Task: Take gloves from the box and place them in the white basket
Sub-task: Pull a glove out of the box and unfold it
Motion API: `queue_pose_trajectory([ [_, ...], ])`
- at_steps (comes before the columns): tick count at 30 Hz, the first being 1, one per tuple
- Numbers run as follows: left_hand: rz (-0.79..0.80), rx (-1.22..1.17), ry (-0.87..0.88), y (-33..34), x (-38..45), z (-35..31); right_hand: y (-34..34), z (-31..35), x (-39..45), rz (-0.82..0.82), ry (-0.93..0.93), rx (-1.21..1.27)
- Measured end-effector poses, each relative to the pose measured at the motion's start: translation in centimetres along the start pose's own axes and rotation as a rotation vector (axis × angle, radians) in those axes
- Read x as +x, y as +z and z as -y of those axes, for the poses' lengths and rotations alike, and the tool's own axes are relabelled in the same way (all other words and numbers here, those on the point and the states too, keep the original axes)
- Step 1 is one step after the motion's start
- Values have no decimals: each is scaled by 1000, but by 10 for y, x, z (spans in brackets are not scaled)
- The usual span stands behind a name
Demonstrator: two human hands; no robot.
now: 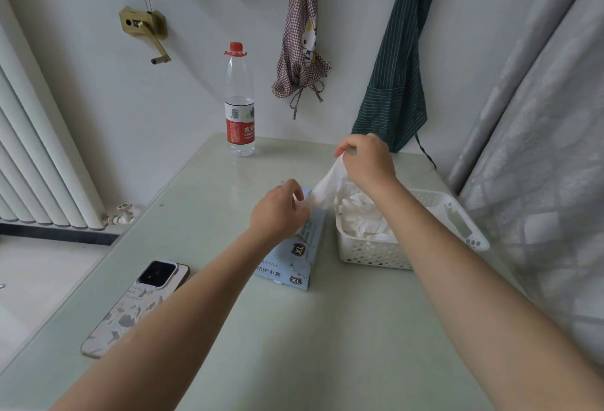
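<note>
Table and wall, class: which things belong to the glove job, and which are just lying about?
Job: glove, box, basket, left hand, right hand.
Lying about: bottle, phone, aprons.

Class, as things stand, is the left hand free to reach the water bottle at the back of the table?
Probably not yet: the left hand pinches the glove over the box. The table towards the bottle looks unobstructed.

A bottle [239, 100] is standing upper centre; a phone [137, 306] is lying lower left; aprons [397, 61] are hanging upper right.
</note>
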State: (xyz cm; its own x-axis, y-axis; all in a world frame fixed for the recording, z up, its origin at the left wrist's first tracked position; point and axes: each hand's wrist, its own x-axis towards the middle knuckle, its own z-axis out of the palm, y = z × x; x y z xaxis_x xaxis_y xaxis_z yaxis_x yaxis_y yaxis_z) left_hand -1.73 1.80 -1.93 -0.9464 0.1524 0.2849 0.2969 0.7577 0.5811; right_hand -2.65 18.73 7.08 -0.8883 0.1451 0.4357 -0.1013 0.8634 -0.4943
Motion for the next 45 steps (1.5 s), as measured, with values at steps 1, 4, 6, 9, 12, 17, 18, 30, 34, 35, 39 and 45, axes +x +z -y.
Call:
queue_pose_trajectory([
  [1, 3, 1, -11, 1, -1, 1, -1, 2, 1, 4, 11, 90],
  [4, 15, 7, -49, 2, 0, 2, 2, 15, 1, 169, 166, 377],
  [6, 26, 18, -85, -1, 0, 4, 4, 22, 3, 287, 222, 513],
  [9, 69, 23, -132, -2, -1, 3, 5, 32, 9, 271, 221, 756],
  [12, 109, 66, -198, -3, 1, 5, 2, 39, 13, 144, 207, 1119],
  [17, 255, 102, -268, -10, 7, 13, -5, 32, 19, 27, 203, 1269],
  [18, 281, 73, -286, -12, 9, 12, -6, 29, 20, 15, 212, 1204],
  [30, -163, -58, -68, -27, 7, -16, 12, 15, 10, 196, 394, 1033],
  [34, -53, -63, -142, -14, 3, -18, 5, 18, 14, 96, 332, 1127],
  [35, -74, -59, -141, -11, 3, -17, 3, 18, 16, 45, 311, 1163],
  [39, -171, -58, -89, -5, 5, -17, -7, 18, 18, -90, 275, 1223],
  [45, 269, 173, -166, 1, 2, -12, -25, 21, 20, -169, 209, 1230],
])
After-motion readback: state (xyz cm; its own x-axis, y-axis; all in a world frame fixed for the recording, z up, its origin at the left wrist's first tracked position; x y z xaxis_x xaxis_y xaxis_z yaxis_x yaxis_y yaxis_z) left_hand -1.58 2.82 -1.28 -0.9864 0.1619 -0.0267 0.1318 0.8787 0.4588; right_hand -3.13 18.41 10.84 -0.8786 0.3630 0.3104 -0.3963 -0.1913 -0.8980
